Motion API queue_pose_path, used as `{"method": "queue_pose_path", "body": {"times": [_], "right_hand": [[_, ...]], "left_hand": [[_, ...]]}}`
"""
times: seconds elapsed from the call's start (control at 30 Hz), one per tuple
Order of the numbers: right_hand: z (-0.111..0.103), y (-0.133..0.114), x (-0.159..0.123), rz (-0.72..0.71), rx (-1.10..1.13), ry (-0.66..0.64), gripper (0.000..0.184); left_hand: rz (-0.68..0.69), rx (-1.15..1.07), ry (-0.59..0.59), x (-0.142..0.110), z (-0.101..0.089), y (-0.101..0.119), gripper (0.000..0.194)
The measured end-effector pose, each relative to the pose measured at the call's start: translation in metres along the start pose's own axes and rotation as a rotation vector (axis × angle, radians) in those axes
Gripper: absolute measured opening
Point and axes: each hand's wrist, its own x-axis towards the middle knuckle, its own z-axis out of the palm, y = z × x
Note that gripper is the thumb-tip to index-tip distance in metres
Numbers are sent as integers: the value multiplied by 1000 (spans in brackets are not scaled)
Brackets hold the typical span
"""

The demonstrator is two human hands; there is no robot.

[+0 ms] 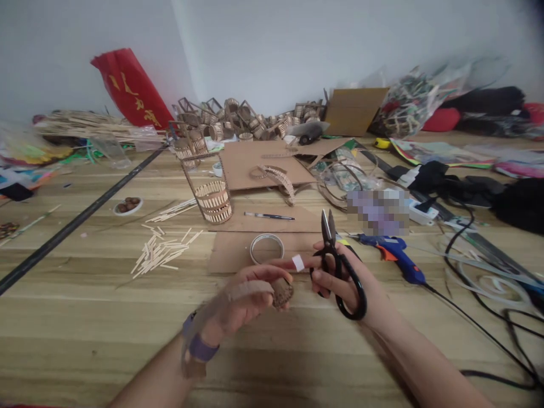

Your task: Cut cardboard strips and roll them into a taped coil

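Note:
My left hand (pixel 250 292) pinches a small brown roundish piece (pixel 282 293) with a rough, grainy-looking end. A blurred, pale brown strip (pixel 193 334) curves from near those fingers back over the wrist. My right hand (pixel 340 277) is closed on a pair of scissors (pixel 329 238) with black handles, blades pointing up and nearly together. Between the hands, a small white scrap (pixel 298 263) lies against an outstretched finger. Just beyond the left hand, a roll of tape (pixel 267 248) rests on a cardboard sheet (pixel 229 249).
A slatted wooden basket (pixel 213 203) stands behind, near a pen (pixel 270 216). Short sticks (pixel 157 252) lie left, with a small white dish (pixel 128 206). A blue glue gun (pixel 399 255) and its black cable are on the right. Several small baskets (pixel 233 119) crowd the wall.

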Motion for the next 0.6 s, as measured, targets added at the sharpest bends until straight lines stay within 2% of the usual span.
{"method": "queue_pose_path", "body": {"times": [0.07, 0.17, 0.27, 0.4, 0.5, 0.6], "right_hand": [[4, 0, 0, 13, 43, 21, 50], [6, -1, 0, -6, -34, 84, 45], [8, 2, 0, -111, -143, 156, 41], [11, 6, -2, -271, -225, 267, 40], [11, 4, -3, -316, -241, 295, 38], [10, 0, -2, -302, -242, 303, 35]], "left_hand": [[-51, 49, -44, 0, 2, -6, 37], [-71, 109, -49, 2, 3, -12, 39], [-83, 179, -34, 5, 4, -11, 42], [-126, 227, -81, 4, 10, -4, 42], [-125, 248, -54, 1, 15, 1, 40], [-74, 178, -18, 0, 15, 2, 38]]}}
